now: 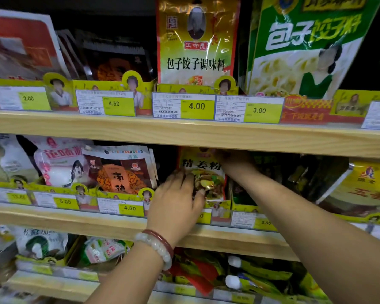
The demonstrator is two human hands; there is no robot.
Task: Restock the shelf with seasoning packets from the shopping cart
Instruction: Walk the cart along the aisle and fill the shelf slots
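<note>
A yellow ginger-powder seasoning packet (pixel 203 172) with a food picture stands upright in a slot of the middle wooden shelf (pixel 119 220). My left hand (pixel 177 200), with two bracelets on the wrist, holds the packet's lower left side, thumb on its front. My right hand (pixel 233 161) reaches under the upper shelf board and grips the packet's top right corner; its fingers are partly in shadow. The shopping cart is out of view.
The upper shelf (pixel 184 132) carries a gold dumpling-seasoning packet (pixel 195 40) and a green one (pixel 305 47). A brown-orange packet (pixel 121 172) stands left of my hands, a yellow one (pixel 364 187) at right. Price tags line each shelf edge. The bottom shelf holds several mixed packets.
</note>
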